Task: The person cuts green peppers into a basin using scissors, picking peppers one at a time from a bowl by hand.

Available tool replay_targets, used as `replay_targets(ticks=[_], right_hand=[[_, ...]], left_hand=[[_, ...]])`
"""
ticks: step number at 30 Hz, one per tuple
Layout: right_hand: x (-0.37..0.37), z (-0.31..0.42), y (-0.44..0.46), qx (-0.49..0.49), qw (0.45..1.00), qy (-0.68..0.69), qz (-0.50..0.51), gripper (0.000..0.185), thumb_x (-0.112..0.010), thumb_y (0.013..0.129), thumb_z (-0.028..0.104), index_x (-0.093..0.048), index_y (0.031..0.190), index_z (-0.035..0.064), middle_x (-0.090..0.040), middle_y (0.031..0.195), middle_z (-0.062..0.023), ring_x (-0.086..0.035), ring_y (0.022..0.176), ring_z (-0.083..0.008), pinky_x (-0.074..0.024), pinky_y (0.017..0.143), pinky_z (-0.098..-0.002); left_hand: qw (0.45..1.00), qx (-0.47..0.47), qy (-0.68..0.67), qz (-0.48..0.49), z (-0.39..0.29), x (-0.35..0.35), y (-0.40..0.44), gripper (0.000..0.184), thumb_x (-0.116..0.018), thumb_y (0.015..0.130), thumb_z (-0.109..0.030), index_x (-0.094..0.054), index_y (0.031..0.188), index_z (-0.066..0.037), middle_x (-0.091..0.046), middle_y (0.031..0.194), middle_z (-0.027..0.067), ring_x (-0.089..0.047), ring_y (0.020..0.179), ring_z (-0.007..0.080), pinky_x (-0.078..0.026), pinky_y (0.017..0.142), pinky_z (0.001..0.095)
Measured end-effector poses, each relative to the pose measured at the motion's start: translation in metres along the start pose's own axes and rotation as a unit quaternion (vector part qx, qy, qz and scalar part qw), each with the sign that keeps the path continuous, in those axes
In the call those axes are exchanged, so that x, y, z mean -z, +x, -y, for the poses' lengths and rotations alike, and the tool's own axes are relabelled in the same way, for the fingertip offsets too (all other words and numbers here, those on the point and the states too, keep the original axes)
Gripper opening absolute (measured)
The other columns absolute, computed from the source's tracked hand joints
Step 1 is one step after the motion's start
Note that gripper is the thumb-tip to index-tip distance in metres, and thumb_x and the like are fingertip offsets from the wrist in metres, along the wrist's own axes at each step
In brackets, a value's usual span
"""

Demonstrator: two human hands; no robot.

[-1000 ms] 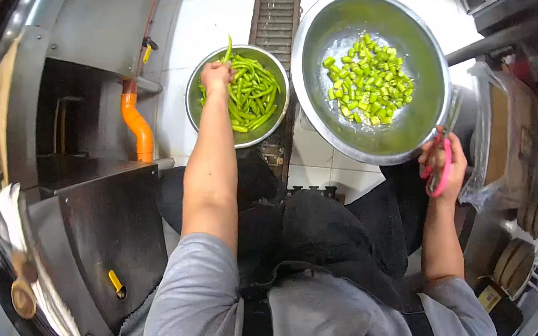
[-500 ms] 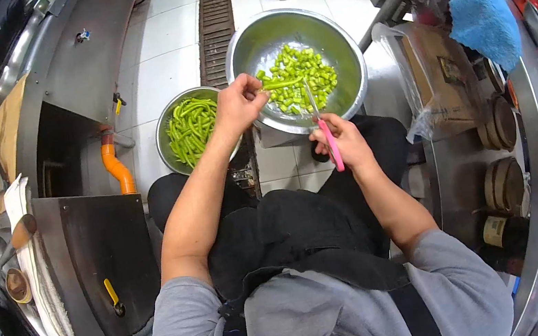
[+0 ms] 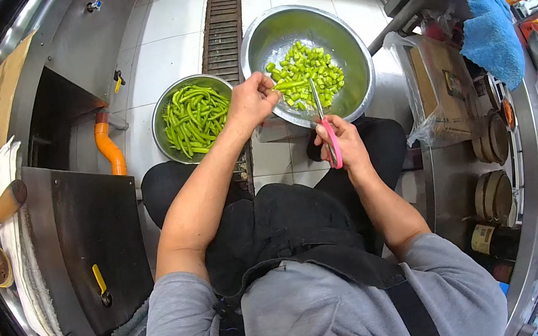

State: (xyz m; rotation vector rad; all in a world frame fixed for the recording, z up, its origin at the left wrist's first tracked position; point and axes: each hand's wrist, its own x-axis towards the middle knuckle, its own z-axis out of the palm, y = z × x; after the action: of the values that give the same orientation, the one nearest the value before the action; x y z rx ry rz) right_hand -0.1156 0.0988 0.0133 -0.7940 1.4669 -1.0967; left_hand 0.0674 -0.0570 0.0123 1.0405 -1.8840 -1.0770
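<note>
Scissors (image 3: 333, 146), pink-handled, sit in your right hand (image 3: 347, 146) just right of center in the frame, your fingers curled around the grips and the blades pointing up the picture. Your left hand (image 3: 251, 104), a bit further left, has thumb and fingers pinching one end of a long green pepper (image 3: 290, 85). That pepper points to the right, out over the big metal bowl (image 3: 357, 50), and its far end is right at the blades. Can't tell from this angle if the blades are apart or together, tbh.

The big bowl is upper center-right in the frame, with a loose heap of chopped green pieces (image 3: 312, 64) in the bottom of it. Left of it, near the middle of the frame, you've got the smaller metal bowl (image 3: 158, 132) full of whole green peppers (image 3: 192, 120), partly behind your left hand and wrist. A dark slotted floor drain (image 3: 223, 22) runs down the white tiles (image 3: 168, 26) between the two.

Around you: an orange pipe (image 3: 109, 149) bends down on the left side, a blue towel (image 3: 489, 37) hangs at upper right, and under it to the left is a cardboard box (image 3: 445, 82) in clear plastic. A folded white cloth (image 3: 20, 247) hangs at far left, next to a wooden-handled utensil (image 3: 10, 202).
</note>
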Motion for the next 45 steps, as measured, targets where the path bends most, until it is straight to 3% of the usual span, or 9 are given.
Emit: replay_targets(ticks=[5, 11, 18, 21, 23, 28, 37, 39, 45], right_hand=[[-0.009, -0.009, 0.002, 0.038, 0.999, 0.035, 0.014, 0.042, -0.067, 0.087, 0.024, -0.053, 0.118, -0.0006, -0.066, 0.084, -0.0103, -0.059, 0.054, -0.0132, -0.0446, 0.045, -0.0253], [-0.009, 0.011, 0.002, 0.036, 0.999, 0.019, -0.012, 0.039, -0.067, 0.087, 0.024, -0.056, 0.113, -0.0031, -0.059, 0.069, -0.0052, -0.053, 0.046, -0.0112, -0.0414, 0.043, -0.0247], [-0.005, -0.004, -0.008, -0.001, 0.999, 0.046, -0.005, 0.041, -0.067, 0.087, 0.022, -0.053, 0.117, -0.0024, -0.062, 0.075, -0.0070, -0.056, 0.049, -0.0129, -0.0423, 0.044, -0.0249], [-0.005, -0.009, -0.005, 0.004, 0.998, 0.060, 0.018, 0.042, -0.067, 0.087, 0.021, -0.052, 0.118, -0.0024, -0.065, 0.083, -0.0100, -0.059, 0.054, -0.0139, -0.0453, 0.048, -0.0254], [-0.009, -0.005, -0.002, 0.021, 0.998, 0.049, 0.014, 0.042, -0.066, 0.087, 0.022, -0.051, 0.119, -0.0024, -0.066, 0.084, -0.0100, -0.059, 0.056, -0.0139, -0.0462, 0.050, -0.0256], [-0.010, 0.004, -0.001, 0.032, 0.999, 0.008, -0.011, 0.037, -0.066, 0.088, 0.025, -0.056, 0.111, -0.0028, -0.057, 0.065, -0.0047, -0.054, 0.046, -0.0117, -0.0400, 0.042, -0.0253], [-0.008, -0.008, -0.015, -0.002, 1.000, 0.030, 0.004, 0.036, -0.067, 0.087, 0.022, -0.056, 0.112, -0.0020, -0.062, 0.073, -0.0070, -0.054, 0.046, -0.0118, -0.0407, 0.041, -0.0248], [-0.010, -0.012, -0.011, 0.008, 0.999, 0.041, 0.013, 0.036, -0.067, 0.087, 0.022, -0.056, 0.112, -0.0018, -0.062, 0.075, -0.0074, -0.054, 0.046, -0.0121, -0.0411, 0.041, -0.0248], [-0.011, -0.005, -0.001, 0.025, 0.999, 0.026, -0.004, 0.037, -0.068, 0.087, 0.023, -0.057, 0.111, -0.0020, -0.061, 0.071, -0.0064, -0.052, 0.045, -0.0117, -0.0406, 0.042, -0.0250]], left_hand=[[0.999, 0.031, -0.030, 0.021, -0.005, -0.008, -0.003, 0.021, -0.074, 0.076, -0.014, -0.061, 0.086, -0.002, -0.061, 0.070, 0.0024, -0.056, 0.061, 0.0085, -0.048, 0.059, 0.0255], [0.996, 0.007, -0.043, 0.081, -0.006, -0.018, -0.006, 0.023, -0.075, 0.076, -0.015, -0.060, 0.089, -0.002, -0.062, 0.071, 0.0024, -0.057, 0.062, 0.0085, -0.048, 0.059, 0.0251], [0.999, 0.032, -0.003, 0.022, 0.006, -0.017, 0.000, 0.023, -0.075, 0.076, -0.015, -0.061, 0.088, -0.002, -0.062, 0.071, 0.0025, -0.057, 0.062, 0.0082, -0.049, 0.059, 0.0249], [0.999, 0.032, -0.020, 0.036, 0.000, -0.023, -0.004, 0.023, -0.075, 0.076, -0.015, -0.061, 0.089, -0.002, -0.062, 0.072, 0.0032, -0.057, 0.062, 0.0085, -0.049, 0.060, 0.0247], [0.995, 0.018, -0.066, 0.076, -0.007, -0.027, -0.009, 0.022, -0.073, 0.074, -0.015, -0.061, 0.086, -0.002, -0.065, 0.072, 0.0082, -0.064, 0.065, 0.0162, -0.052, 0.063, 0.0301], [0.996, -0.012, -0.027, 0.086, -0.006, -0.030, -0.010, 0.021, -0.073, 0.075, -0.014, -0.062, 0.087, -0.002, -0.065, 0.072, 0.0077, -0.064, 0.066, 0.0156, -0.052, 0.063, 0.0296], [0.998, 0.036, -0.018, 0.047, 0.005, -0.030, -0.006, 0.021, -0.073, 0.076, -0.015, -0.062, 0.090, -0.003, -0.065, 0.074, 0.0053, -0.060, 0.065, 0.0112, -0.051, 0.063, 0.0267], [0.998, 0.019, -0.032, 0.056, 0.002, -0.034, -0.009, 0.019, -0.071, 0.075, -0.013, -0.062, 0.088, -0.001, -0.067, 0.073, 0.0103, -0.066, 0.067, 0.0189, -0.053, 0.065, 0.0311], [0.995, 0.001, -0.056, 0.084, 0.000, -0.039, -0.013, 0.019, -0.068, 0.076, -0.011, -0.062, 0.090, 0.000, -0.067, 0.075, 0.0100, -0.066, 0.069, 0.0181, -0.053, 0.067, 0.0310]])
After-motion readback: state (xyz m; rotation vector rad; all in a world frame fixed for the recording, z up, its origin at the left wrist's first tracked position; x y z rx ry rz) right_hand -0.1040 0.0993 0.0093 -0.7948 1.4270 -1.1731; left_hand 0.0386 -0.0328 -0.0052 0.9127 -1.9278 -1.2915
